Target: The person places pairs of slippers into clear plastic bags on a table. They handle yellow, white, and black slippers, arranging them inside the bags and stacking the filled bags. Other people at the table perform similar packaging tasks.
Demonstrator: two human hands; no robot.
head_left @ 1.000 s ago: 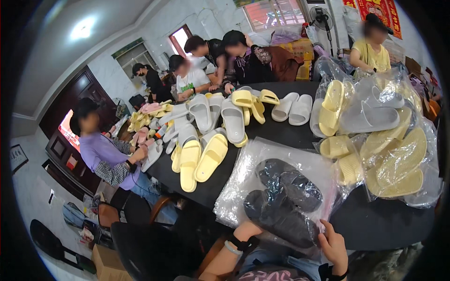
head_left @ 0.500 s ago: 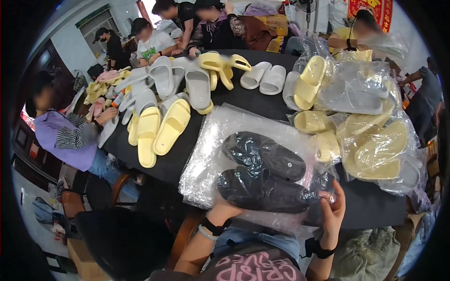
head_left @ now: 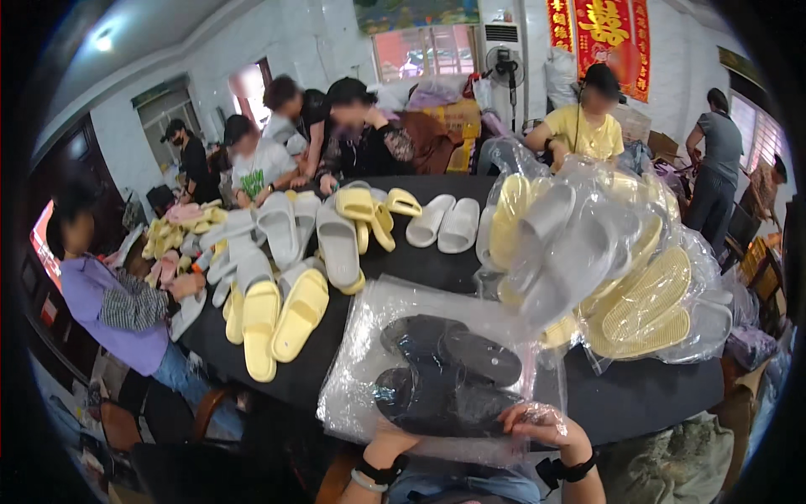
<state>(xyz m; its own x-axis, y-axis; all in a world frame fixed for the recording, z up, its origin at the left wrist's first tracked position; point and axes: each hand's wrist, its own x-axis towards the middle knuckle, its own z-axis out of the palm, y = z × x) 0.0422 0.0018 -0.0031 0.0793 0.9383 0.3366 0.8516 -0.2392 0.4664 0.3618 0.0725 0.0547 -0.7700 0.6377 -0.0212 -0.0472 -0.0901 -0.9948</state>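
Observation:
A pair of black slippers (head_left: 449, 370) lies inside a clear plastic bag, on a stack of clear plastic bags (head_left: 348, 395) at the table's near edge. My left hand (head_left: 393, 438) reaches in at the near left corner of the bag, its fingers hidden beneath the plastic and the slippers. At the near right side, my right hand (head_left: 547, 424) has its fingers bent and pressed together on the bag's plastic, beside the slippers' heel end.
Bagged yellow and grey slippers (head_left: 646, 294) heap up on the right of the black table (head_left: 638, 386). Loose yellow slippers (head_left: 298, 315) and grey slippers (head_left: 338, 248) cover the left. A white pair (head_left: 457, 225) sits far centre. Several people work around the table.
My right hand has moved left and closed in on the bag by the slippers. A bagged grey pair now shows in front of the right heap. The view has tilted upward.

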